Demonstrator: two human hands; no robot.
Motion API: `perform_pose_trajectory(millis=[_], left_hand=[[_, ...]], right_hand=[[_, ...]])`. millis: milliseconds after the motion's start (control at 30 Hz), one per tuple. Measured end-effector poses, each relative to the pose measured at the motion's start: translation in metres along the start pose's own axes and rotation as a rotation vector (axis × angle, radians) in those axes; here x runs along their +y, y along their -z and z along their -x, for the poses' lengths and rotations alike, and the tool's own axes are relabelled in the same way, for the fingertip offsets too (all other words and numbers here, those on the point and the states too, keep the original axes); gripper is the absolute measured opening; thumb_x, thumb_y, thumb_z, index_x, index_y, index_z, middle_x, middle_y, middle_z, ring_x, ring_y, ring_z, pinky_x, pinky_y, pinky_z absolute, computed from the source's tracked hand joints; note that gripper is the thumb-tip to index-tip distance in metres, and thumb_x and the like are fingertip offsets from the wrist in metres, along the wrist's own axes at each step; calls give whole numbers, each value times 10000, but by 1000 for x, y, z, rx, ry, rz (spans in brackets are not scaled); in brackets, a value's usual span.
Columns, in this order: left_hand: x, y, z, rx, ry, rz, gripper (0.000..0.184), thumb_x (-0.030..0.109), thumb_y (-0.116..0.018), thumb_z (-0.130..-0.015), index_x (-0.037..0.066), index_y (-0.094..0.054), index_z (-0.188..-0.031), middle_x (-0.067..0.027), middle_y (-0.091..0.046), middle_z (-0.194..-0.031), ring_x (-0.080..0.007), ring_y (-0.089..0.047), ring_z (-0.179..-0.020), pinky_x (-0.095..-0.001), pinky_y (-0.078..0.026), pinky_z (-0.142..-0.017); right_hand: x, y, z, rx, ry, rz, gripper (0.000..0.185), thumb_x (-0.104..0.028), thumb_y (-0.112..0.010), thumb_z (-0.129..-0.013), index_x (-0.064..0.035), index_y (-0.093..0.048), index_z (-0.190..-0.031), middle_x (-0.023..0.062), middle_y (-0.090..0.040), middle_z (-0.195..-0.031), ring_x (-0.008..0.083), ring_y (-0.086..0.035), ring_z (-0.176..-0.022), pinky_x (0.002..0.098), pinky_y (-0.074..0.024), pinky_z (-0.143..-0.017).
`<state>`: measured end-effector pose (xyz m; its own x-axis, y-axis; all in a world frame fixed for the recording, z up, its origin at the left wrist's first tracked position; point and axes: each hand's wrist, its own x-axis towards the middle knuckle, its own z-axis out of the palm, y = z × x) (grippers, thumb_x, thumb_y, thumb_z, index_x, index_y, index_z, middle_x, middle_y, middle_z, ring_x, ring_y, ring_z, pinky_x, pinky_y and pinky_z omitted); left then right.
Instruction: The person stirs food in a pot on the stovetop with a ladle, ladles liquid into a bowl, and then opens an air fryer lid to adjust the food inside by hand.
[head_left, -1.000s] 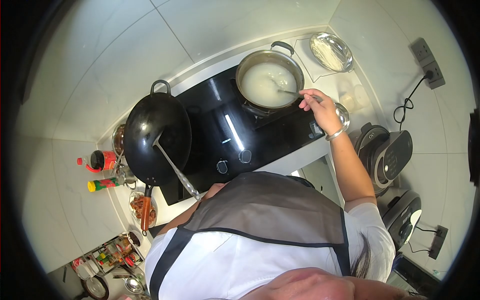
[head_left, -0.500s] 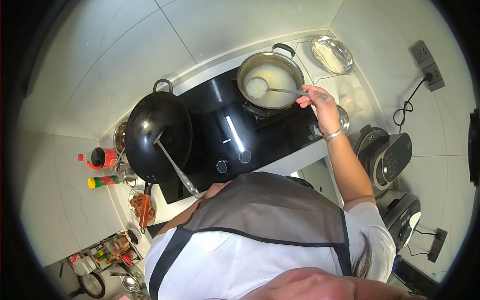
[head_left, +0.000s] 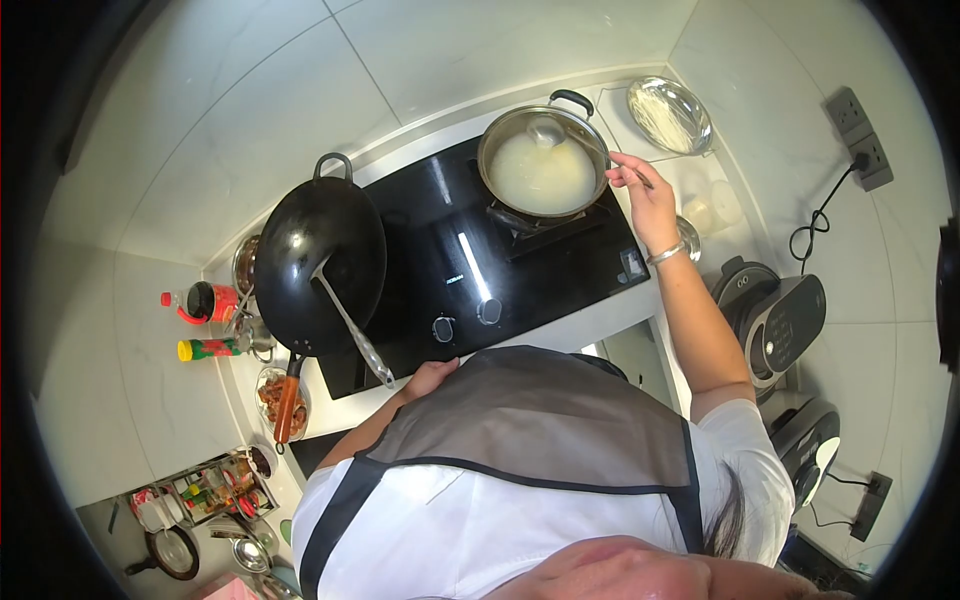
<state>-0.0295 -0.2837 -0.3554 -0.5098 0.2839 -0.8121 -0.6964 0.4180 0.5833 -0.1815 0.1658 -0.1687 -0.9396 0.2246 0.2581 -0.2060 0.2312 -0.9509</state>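
My right hand (head_left: 645,195), with a bangle at the wrist, is closed on the handle of a metal ladle (head_left: 546,132). The ladle's bowl is at the far side of a steel pot (head_left: 488,160) of cloudy pale liquid on the right of the black cooktop (head_left: 420,250). My left hand (head_left: 430,379) rests by the cooktop's front edge, near the apron; its fingers are partly hidden. To its upper left sits a black wok (head_left: 300,240) with a wooden handle, and a long-handled metal utensil (head_left: 355,335) lies in it.
A foil-like dish of white noodles (head_left: 665,115) stands behind the pot's right. Two dark appliances (head_left: 790,325) line the right counter. At left are a red-labelled bottle (head_left: 210,303), a green bottle (head_left: 208,349), a plate of brown food (head_left: 268,395) and a condiment rack (head_left: 215,490).
The ladle rose from the liquid, then moved from the pot's left to its far side. My right hand shifted slightly up. More of my left hand shows at the cooktop edge.
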Motion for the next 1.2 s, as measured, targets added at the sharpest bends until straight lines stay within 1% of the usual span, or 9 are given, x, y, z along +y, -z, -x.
perform_pose_trajectory(millis=[133, 267, 367, 567, 800, 967, 1067, 1133, 1200], left_hand=[[-35, 8, -27, -10, -4, 21, 466, 502, -563, -980, 92, -709, -814, 48, -569, -648, -57, -489, -557, -243, -385, -523], [-17, 0, -11, 27, 78, 68, 476, 506, -556, -979, 95, -688, -777, 42, -541, -610, -70, -466, -497, -249, -352, -460], [-1, -3, 1, 2, 94, 96, 489, 508, -542, -985, 79, -703, -815, 33, -558, -604, -76, -472, -466, -246, -359, -438], [11, -7, 11, -16, 137, 121, 565, 531, -482, -1001, 34, -728, -897, -8, -609, -591, -84, -512, -449, -230, -401, -448], [8, -4, 12, -83, 128, 180, 603, 546, -448, -1008, 14, -722, -933, -65, -665, -642, -101, -526, -444, -237, -434, -460], [11, -9, 15, -47, 121, 179, 601, 535, -440, -1015, 3, -712, -950, -74, -674, -655, -104, -528, -444, -240, -438, -463], [13, -13, 19, -17, 114, 188, 595, 527, -438, -1018, 4, -711, -940, -58, -660, -638, -103, -532, -445, -237, -434, -459], [15, -16, 24, 8, 109, 199, 587, 518, -434, -1023, 10, -715, -933, -27, -633, -609, -101, -539, -444, -231, -422, -445], [14, -18, 26, 22, 95, 224, 588, 515, -431, -1025, 8, -713, -929, -39, -644, -618, -104, -541, -443, -234, -429, -448]], right_hand=[[5, 5, -1, -25, 85, 167, 250, -91, -519, -1004, -59, -679, -1192, 98, -713, -946, 150, -644, -843, 282, -514, -829], [9, 9, 1, -60, 110, 265, 246, -84, -534, -983, -68, -687, -1174, 112, -720, -912, 180, -663, -799, 303, -529, -791], [3, 10, 4, -93, -9, 268, 233, -95, -540, -979, -61, -681, -1161, 88, -718, -854, 166, -658, -761, 295, -530, -758], [3, 12, 9, -131, -177, 70, 194, -135, -538, -998, -9, -654, -1090, 77, -710, -819, 120, -636, -716, 255, -512, -678], [2, 7, 5, -218, -339, -225, 224, -170, -533, -1005, 24, -627, -1064, 114, -707, -812, 147, -658, -709, 249, -515, -659], [-4, 9, -6, -209, -337, -304, 239, -182, -544, -999, 17, -629, -1100, 120, -712, -827, 151, -656, -706, 250, -515, -668], [-16, 8, -12, -217, -305, -259, 240, -175, -540, -1002, 10, -631, -1124, 113, -707, -832, 145, -653, -713, 256, -515, -697], [-12, 8, -20, -231, -212, -237, 239, -167, -531, -1007, 1, -638, -1137, 109, -708, -853, 139, -653, -735, 259, -514, -714], [-7, 8, -28, -251, -139, -198, 239, -157, -525, -1009, -11, -646, -1154, 103, -709, -874, 137, -653, -760, 265, -515, -735]])
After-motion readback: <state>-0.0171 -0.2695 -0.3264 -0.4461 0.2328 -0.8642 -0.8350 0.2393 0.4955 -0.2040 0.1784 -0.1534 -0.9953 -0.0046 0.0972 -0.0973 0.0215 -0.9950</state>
